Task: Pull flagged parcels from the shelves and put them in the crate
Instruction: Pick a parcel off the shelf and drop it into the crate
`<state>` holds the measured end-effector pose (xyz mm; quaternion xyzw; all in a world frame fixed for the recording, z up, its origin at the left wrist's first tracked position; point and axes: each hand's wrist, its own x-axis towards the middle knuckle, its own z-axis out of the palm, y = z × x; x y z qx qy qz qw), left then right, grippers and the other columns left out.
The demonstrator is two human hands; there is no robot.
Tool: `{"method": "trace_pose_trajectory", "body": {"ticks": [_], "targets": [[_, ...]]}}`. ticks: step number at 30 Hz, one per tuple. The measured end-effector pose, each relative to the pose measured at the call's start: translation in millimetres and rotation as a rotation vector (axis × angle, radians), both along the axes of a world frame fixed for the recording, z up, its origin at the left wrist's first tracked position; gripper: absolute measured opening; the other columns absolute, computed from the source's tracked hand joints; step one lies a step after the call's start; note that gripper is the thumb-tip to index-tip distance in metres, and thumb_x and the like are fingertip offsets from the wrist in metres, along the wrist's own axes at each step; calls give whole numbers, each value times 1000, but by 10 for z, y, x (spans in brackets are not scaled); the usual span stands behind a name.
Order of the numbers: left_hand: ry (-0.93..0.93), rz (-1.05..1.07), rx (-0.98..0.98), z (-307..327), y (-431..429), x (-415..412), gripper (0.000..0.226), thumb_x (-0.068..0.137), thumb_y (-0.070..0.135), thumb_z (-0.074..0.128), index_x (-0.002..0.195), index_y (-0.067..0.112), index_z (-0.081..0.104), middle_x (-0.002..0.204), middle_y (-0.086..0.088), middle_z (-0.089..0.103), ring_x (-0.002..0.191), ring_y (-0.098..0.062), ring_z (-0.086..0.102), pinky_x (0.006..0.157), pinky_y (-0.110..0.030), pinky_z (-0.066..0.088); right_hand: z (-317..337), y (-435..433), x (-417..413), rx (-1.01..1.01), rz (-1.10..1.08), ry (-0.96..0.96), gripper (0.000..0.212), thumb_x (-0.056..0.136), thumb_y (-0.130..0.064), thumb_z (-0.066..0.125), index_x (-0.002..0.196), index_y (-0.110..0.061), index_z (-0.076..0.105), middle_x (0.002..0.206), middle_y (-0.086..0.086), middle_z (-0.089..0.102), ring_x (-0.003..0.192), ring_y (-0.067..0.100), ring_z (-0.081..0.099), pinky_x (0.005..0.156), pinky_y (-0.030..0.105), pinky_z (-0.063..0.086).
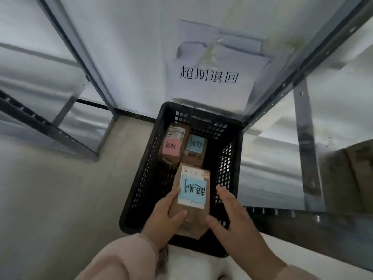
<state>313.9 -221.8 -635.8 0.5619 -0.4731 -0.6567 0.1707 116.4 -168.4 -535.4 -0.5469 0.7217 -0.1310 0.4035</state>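
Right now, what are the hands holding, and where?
The left hand grips the blue-note parcel by its near left edge; the right hand lies open at its right side.

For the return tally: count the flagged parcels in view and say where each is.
3. Pink-flagged parcel, back left in the crate; blue-flagged parcel to its right; third parcel, blue-flagged, in the left hand over the crate's front. More may hide beneath.

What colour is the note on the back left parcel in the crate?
The note is pink, seen in the head view.
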Motion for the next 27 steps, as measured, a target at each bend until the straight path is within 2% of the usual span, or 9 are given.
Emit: {"method": "trace_pose_trajectory", "body": {"ticks": [2,6,10,13,16,18,22,24,27], "targets": [[-7,-50,35,-365,-156,-59,65,83,31,66,135,56,37,139,5,43,120,-12,53,98,-37,52,-256,-103,-29,13,-32,25,66,89,-59,48,127,-73,-5,150,-36,2,141,-7,2,113,21,11],[-68,-162,57,-979,-374,-226,62,87,30,65,130,63,35,136,10,36,113,-2,48,98,-25,48,-701,-237,-75,21,-58,77,65,87,-60,45,126,-75,-5,149,-38,1,142,-6,3,115,24,12],[-103,-235,60,-1441,-505,-407,64,90,29,62,136,60,30,137,10,31,119,-7,43,101,-24,43,-1004,-326,-82,-6,-114,95,61,86,-61,43,130,-72,3,143,-48,2,138,-15,3,104,6,8],[-102,-256,36,-1687,-540,-536,66,92,25,60,139,57,27,139,14,27,122,-3,35,98,-17,33,-1150,-371,-87,-28,-154,77,60,83,-65,39,135,-68,9,145,-45,7,138,-16,4,99,3,10],[-101,-299,24,-1870,-526,-652,70,92,20,61,144,48,25,140,15,29,128,-4,33,104,-19,30,-1271,-401,-94,-49,-146,98,61,81,-68,34,137,-65,10,148,-41,7,138,-16,4,96,-2,8],[-109,-410,20,-1961,-515,-717,72,92,17,61,148,39,23,147,10,31,135,-7,32,112,-23,28,-1343,-399,-101,-53,-129,112,60,81,-70,32,135,-67,6,148,-41,3,138,-15,0,102,4,6],[-166,-542,55,-1937,-522,-788,77,92,26,62,153,32,16,160,2,16,144,-15,22,120,-36,22,-1409,-332,-109,-12,-88,162,66,86,-64,40,137,-66,-2,149,-41,-11,140,-9,-7,113,22,9],[-263,-569,-33,-1767,-540,-769,78,91,37,61,153,35,15,161,4,11,146,-16,16,120,-35,17,-1378,-295,-101,-3,-59,203,70,88,-62,42,142,-59,-1,148,-39,-12,141,-7,-10,115,23,6],[-408,-553,-296,-1342,-557,-631,74,89,47,57,151,38,18,161,8,13,145,-15,17,118,-38,21,-1243,-239,-67,-23,2,286,72,89,-60,41,147,-49,0,154,-27,-7,137,-8,-16,113,22,-4]]}}
